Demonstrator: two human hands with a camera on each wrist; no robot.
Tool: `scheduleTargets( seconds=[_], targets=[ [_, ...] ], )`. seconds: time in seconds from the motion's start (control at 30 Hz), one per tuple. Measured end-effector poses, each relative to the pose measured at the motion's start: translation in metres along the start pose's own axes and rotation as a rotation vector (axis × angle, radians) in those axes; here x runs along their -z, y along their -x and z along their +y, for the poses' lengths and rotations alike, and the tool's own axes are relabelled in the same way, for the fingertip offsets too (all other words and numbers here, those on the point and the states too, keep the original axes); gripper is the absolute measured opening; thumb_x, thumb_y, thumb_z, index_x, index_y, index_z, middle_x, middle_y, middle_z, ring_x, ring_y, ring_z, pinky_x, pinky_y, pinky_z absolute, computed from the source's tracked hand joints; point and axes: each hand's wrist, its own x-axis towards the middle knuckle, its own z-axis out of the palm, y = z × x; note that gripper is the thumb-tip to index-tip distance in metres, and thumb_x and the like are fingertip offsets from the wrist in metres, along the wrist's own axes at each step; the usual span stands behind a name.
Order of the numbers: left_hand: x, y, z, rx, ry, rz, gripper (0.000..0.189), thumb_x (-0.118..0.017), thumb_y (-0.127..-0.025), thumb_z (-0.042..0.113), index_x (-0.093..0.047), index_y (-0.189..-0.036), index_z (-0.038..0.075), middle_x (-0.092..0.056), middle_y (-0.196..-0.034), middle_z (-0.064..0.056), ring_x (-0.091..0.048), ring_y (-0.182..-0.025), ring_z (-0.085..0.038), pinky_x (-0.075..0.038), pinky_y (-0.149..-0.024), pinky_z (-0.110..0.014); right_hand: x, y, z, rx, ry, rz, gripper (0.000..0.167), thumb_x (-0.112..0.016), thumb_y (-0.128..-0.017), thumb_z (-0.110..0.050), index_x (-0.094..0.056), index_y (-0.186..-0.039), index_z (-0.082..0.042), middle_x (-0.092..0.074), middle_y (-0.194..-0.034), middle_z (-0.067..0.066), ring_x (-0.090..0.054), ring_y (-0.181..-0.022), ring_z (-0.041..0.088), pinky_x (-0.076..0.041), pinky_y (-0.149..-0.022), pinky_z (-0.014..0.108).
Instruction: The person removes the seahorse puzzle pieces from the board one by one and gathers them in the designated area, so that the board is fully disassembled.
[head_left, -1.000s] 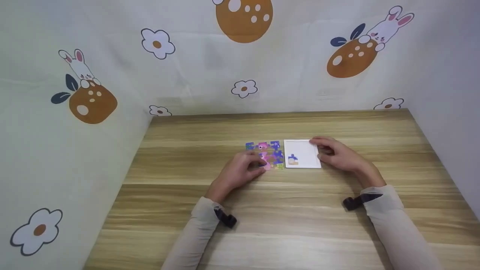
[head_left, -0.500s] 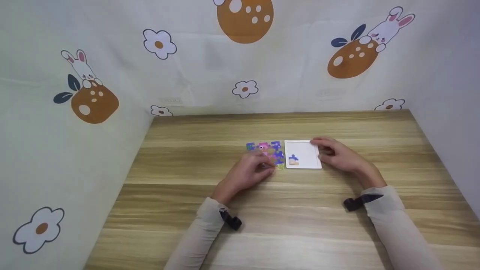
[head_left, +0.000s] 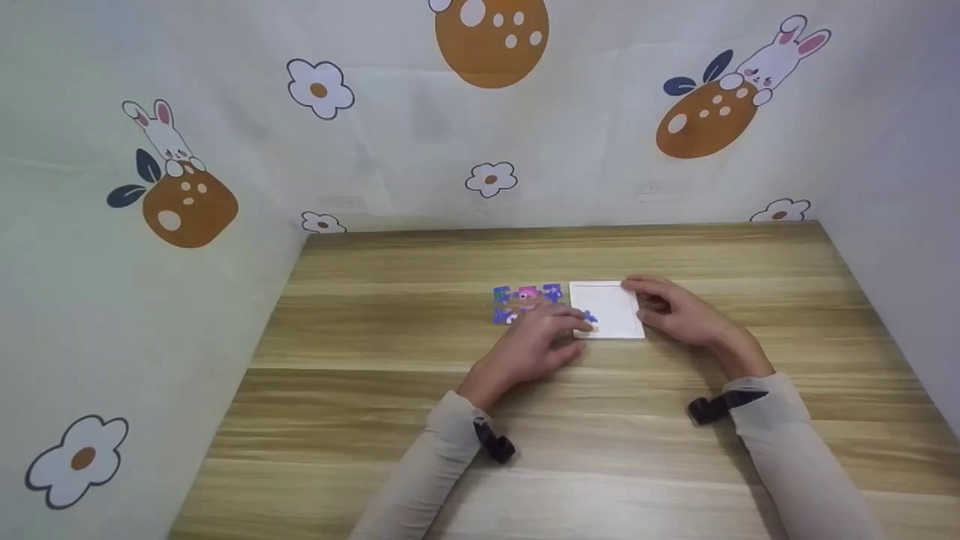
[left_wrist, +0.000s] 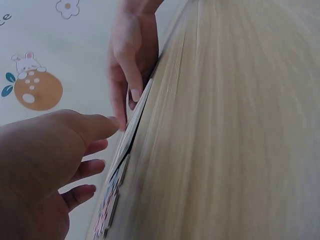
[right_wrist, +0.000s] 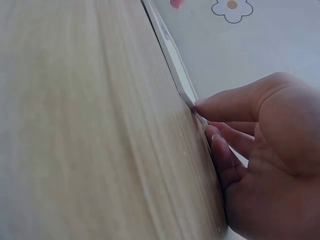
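Observation:
A square white puzzle tray [head_left: 615,309] lies flat on the table, with a blue-and-tan jigsaw piece [head_left: 591,318] in its lower left corner. My left hand [head_left: 529,345] reaches over the tray's left edge, index fingertip right at that piece and thumb just below. I cannot tell whether a piece is between the thumb and index finger. With curled fingers, my right hand [head_left: 686,319] holds the tray's right side, the index finger at the upper corner and thumb lower down. Loose purple and pink jigsaw pieces [head_left: 527,293] lie left of the tray, partly hidden by my left hand.
The wooden table [head_left: 360,420] extends around the tray on all sides. A pale curtain [head_left: 405,135] with rabbit and flower prints encloses the back and sides. A black wrist camera [head_left: 495,442] is on my left sleeve, another black camera [head_left: 709,409] on the right.
My left hand has moved right, from over the loose pieces to the tray's lower left corner. My right hand has stayed at the tray's right side.

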Motion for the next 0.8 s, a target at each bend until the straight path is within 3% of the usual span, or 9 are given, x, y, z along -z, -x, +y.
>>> scheduleTargets(
  seconds=[0.13, 0.3, 0.43, 0.6, 0.8],
  targets=[
    [-0.004, -0.006, 0.004, 0.012, -0.032, -0.035, 0.034, -0.071, -0.104, 0.027, -0.075, -0.136, 0.016, -0.070, -0.148, -0.003, -0.062, -0.142, -0.021, -0.043, -0.126, -0.038, 0.001, 0.001, 0.000, -0.009, -0.004, 0.001, 0.053, -0.066, -0.102, 0.003, -0.054, -0.154, 0.005, -0.046, -0.164, 0.029, -0.053, -0.144, 0.046, -0.046, -0.116, 0.030],
    [-0.007, -0.016, 0.008, 0.058, -0.068, -0.010, 0.031, -0.071, -0.103, 0.025, -0.077, -0.132, 0.016, -0.075, -0.140, -0.002, -0.067, -0.136, -0.021, -0.048, -0.122, -0.036, 0.000, 0.001, -0.003, -0.008, 0.001, 0.010, 0.052, -0.066, -0.102, 0.003, -0.055, -0.153, 0.006, -0.047, -0.163, 0.030, -0.053, -0.143, 0.047, -0.045, -0.114, 0.026],
    [-0.010, -0.022, 0.010, 0.094, -0.084, 0.000, 0.026, -0.071, -0.103, 0.023, -0.080, -0.128, 0.017, -0.077, -0.134, -0.002, -0.069, -0.132, -0.021, -0.050, -0.118, -0.036, -0.002, -0.001, -0.005, -0.006, 0.002, 0.012, 0.052, -0.066, -0.102, 0.004, -0.054, -0.153, 0.006, -0.046, -0.163, 0.031, -0.051, -0.145, 0.048, -0.045, -0.119, 0.040],
    [-0.014, -0.023, 0.010, 0.087, -0.088, 0.008, 0.020, -0.076, -0.100, 0.020, -0.082, -0.119, 0.018, -0.079, -0.128, 0.001, -0.070, -0.127, -0.018, -0.052, -0.114, -0.034, -0.003, -0.003, -0.007, -0.029, -0.012, 0.003, 0.055, -0.068, -0.103, -0.001, -0.052, -0.155, 0.005, -0.044, -0.164, 0.031, -0.048, -0.148, 0.050, -0.039, -0.123, 0.064],
    [-0.016, -0.021, 0.009, 0.091, -0.151, 0.027, 0.026, -0.074, -0.102, 0.026, -0.079, -0.127, 0.020, -0.074, -0.139, -0.001, -0.067, -0.134, -0.021, -0.050, -0.118, -0.038, -0.001, -0.001, -0.005, -0.073, 0.015, -0.013, 0.065, -0.077, -0.100, -0.012, -0.051, -0.158, 0.000, -0.042, -0.168, 0.027, -0.040, -0.154, 0.049, -0.031, -0.128, 0.065]
  ],
)
